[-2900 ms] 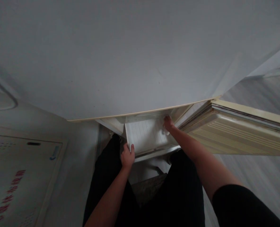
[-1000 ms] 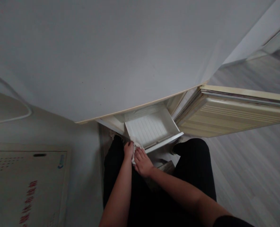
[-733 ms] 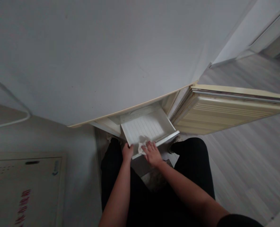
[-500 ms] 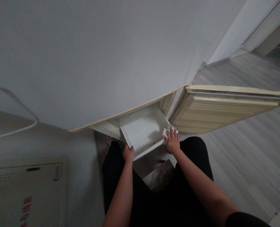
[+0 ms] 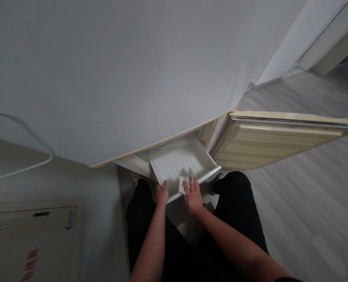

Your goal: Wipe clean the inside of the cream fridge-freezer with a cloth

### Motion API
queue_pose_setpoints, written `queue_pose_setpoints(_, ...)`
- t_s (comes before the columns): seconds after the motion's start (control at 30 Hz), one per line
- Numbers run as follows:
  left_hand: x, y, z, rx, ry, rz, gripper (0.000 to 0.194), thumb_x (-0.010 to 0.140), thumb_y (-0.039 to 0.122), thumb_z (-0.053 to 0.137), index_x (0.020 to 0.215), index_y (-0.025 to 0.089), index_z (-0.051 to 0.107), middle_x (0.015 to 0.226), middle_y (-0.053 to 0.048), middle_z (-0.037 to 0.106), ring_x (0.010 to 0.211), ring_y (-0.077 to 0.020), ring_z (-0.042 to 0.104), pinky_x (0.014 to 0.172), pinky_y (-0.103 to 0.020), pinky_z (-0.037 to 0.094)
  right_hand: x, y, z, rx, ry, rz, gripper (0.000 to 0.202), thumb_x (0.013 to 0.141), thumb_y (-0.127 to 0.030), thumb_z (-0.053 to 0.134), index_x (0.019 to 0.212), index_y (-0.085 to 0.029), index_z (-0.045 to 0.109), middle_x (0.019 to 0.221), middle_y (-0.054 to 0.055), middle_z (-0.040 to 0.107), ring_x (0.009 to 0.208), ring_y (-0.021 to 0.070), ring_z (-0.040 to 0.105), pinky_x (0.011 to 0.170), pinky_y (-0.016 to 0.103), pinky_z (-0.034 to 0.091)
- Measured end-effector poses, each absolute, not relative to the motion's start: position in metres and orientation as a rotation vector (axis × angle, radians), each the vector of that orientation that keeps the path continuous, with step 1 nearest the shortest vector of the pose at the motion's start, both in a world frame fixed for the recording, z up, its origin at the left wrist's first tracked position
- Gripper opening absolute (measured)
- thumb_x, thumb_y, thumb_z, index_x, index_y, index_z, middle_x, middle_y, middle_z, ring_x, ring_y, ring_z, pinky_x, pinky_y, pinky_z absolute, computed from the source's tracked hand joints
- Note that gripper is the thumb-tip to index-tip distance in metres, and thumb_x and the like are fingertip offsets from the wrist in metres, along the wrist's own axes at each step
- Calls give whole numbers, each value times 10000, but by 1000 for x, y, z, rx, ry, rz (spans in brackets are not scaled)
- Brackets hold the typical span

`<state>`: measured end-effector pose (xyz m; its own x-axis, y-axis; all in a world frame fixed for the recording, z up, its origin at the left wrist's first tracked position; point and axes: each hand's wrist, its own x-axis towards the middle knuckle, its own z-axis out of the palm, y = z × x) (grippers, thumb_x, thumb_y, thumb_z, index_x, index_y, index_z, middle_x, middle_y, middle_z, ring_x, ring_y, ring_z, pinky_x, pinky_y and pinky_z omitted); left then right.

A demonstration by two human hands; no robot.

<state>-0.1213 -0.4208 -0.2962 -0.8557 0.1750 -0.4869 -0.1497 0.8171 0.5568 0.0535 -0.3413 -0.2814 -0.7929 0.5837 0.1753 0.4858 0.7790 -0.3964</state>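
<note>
A white plastic drawer with a ribbed bottom is pulled partway out of a low fridge or freezer compartment. My left hand grips the drawer's front left corner, thumb over the rim. My right hand presses a white tissue or cloth against the drawer's front edge, left of its middle, fingers laid over it. Part of the tissue is hidden under those fingers.
The yellowed, ribbed appliance door stands open on the right. Above the drawer is a pale, flat surface. A metal panel with red characters and a white cable are at left. Grey wood-pattern floor lies at right.
My right hand has slid left with the tissue along the drawer's front edge, from the right corner toward the middle. My left hand keeps hold of the left corner.
</note>
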Motion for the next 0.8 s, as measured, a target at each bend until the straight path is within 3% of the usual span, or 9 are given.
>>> queue_pose_setpoints(0.07, -124, -423, -299, 13, 2452, 891, 515, 991, 576, 426, 1079, 137, 680, 1160, -243, 738, 1163, -380, 694, 980, -466, 529, 39, -383, -293, -512, -2799, 539, 534, 960, -298, 652, 1454, -101, 607, 1584, 238, 456, 1525, 422, 341, 1194, 608, 382)
queue_pose_setpoints(0.17, -128, -431, -302, 34, 2427, 1030, 530, 1017, 547, 318, 995, 172, 692, 1092, -187, 763, 1126, -312, 714, 987, -410, 540, 21, -412, -305, -210, -2921, 627, 533, 1013, -340, 569, 1418, 5, 613, 1564, 278, 465, 1547, 420, 306, 1236, 594, 347)
queue_pose_setpoints(0.3, -126, -434, -302, 94, 2482, 1177, 536, 1021, 516, 268, 1092, 159, 661, 1112, -183, 747, 1095, -293, 718, 961, -428, 569, 27, -377, -305, -4, -2970, 656, 581, 1030, -309, 544, 1564, -88, 489, 1588, 223, 465, 1563, 363, 302, 1280, 546, 288)
queue_pose_setpoints(0.4, -110, -425, -299, 222, 2634, 1265, 603, 975, 519, 427, 1384, 80, 498, 1506, -285, 509, 1452, -343, 478, 1166, -509, 432, 50, -324, -295, -244, -2983, 632, 621, 1030, -302, 534, 1619, -141, 420, 1614, 217, 432, 1570, 376, 285, 1260, 575, 287)
queue_pose_setpoints(0.47, -93, -414, -294, 466, 2684, 1299, 672, 955, 492, 519, 1482, 93, 400, 1647, -257, 337, 1567, -315, 298, 1262, -493, 306, 67, -285, -284, -543, -2960, 644, 581, 1034, -282, 504, 1594, -131, 464, 1632, 221, 401, 1568, 383, 285, 1247, 586, 290)
queue_pose_setpoints(0.5, -83, -408, -292, 670, 2679, 1269, 659, 961, 470, 539, 1494, 111, 396, 1654, -235, 340, 1569, -304, 296, 1270, -484, 295, 74, -266, -277, -701, -2932, 663, 553, 1038, -269, 489, 1574, -134, 492, 1639, 214, 393, 1561, 378, 302, 1244, 583, 293)
queue_pose_setpoints(0.63, -48, -390, -290, 1555, 2523, 585, 534, 1028, 373, 492, 1504, 139, 428, 1498, -212, 551, 1409, -324, 515, 1171, -518, 425, 89, -198, -251, -1092, -2796, 757, 451, 1035, -345, 576, 1457, -184, 589, 1554, 175, 497, 1418, 332, 487, 1180, 567, 402)
queue_pose_setpoints(0.7, -39, -385, -291, 1664, 2439, 358, 455, 1021, 283, 495, 1459, 160, 504, 1330, -175, 670, 1234, -309, 638, 1068, -494, 507, 90, -179, -245, -1115, -2783, 778, 462, 1019, -408, 632, 1420, -184, 589, 1485, 144, 538, 1325, 299, 558, 1125, 557, 471)
queue_pose_setpoints(0.8, -39, -381, -293, 1699, 2382, 254, 436, 984, 154, 504, 1413, 185, 568, 1196, -129, 719, 1077, -276, 695, 939, -429, 561, 85, -171, -245, -1103, -2804, 831, 448, 1010, -424, 652, 1380, -176, 605, 1431, 125, 575, 1284, 279, 586, 1104, 540, 494)
